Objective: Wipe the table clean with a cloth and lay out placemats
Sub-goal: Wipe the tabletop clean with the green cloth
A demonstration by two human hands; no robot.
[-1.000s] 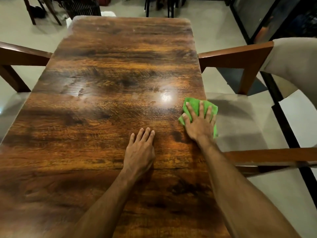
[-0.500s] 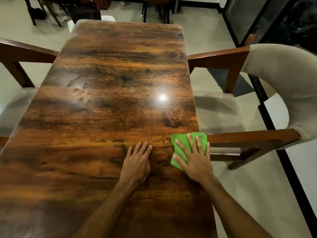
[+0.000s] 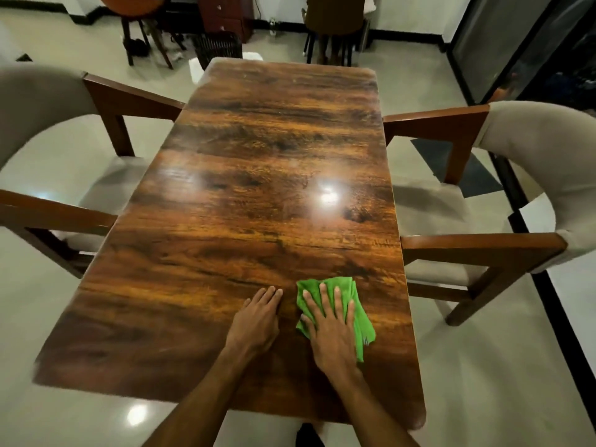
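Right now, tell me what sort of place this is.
Most likely a home dining room. A long glossy wooden table stands between a left armchair and a right armchair, both cushioned, on a pale shiny floor; a wooden drawer unit stands by the far wall.

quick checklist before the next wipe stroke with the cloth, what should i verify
1. Cloth under right hand: ok, the flat hand presses it on the table.
2. Cloth fully on the table: ok, it lies inside the right edge.
3. Left hand out of the cloth's path: not ok for a leftward stroke; it rests flat just beside the cloth.
4. Far end wiped: cannot tell; only glare shows there.
5. Placemats ready: not ok, none in view.
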